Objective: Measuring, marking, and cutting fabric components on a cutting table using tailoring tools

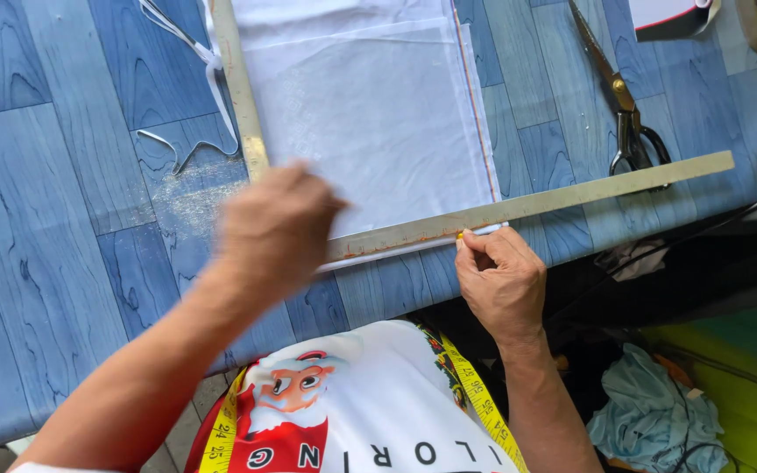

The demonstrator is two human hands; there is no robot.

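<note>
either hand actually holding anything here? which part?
Right hand pinches a small yellow marker, likely chalk, at its upper end, tip at the metal ruler. Left hand is blurred, pressing on the ruler over the white fabric; no grip visible.

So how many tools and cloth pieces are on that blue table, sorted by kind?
Metal rulers: 2, long ruler, upright ruler
Scissors: 1
White fabric: 1
Loose white strips: 2, it seems
Total: 6

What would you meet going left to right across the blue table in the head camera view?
White fabric strips → left hand → white cloth → right hand, fingers pinching something small and yellow at the ruler's edge → scissors.
</note>
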